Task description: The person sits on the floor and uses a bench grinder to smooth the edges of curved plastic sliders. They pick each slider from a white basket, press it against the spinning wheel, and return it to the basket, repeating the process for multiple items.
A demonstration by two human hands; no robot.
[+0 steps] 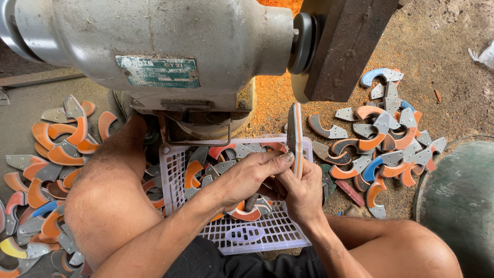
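Note:
Both hands hold one flat curved piece [295, 135], grey with orange and white edge layers, upright on its edge just below the grinder's dark wheel guard [346, 46]. My left hand [252, 175] pinches its lower part with thumb and fingers. My right hand [303, 193] grips it from the right and underneath. Directly beneath the hands sits a white plastic basket [257, 234] with several similar grey-and-orange pieces inside.
A large grey bench grinder motor [154, 41] fills the top. Piles of grey, orange and blue curved pieces lie on the left [49, 170] and on the right [386, 139]. Orange dust [272, 98] covers the ground. A green round container [458, 201] stands at right. My bare knees flank the basket.

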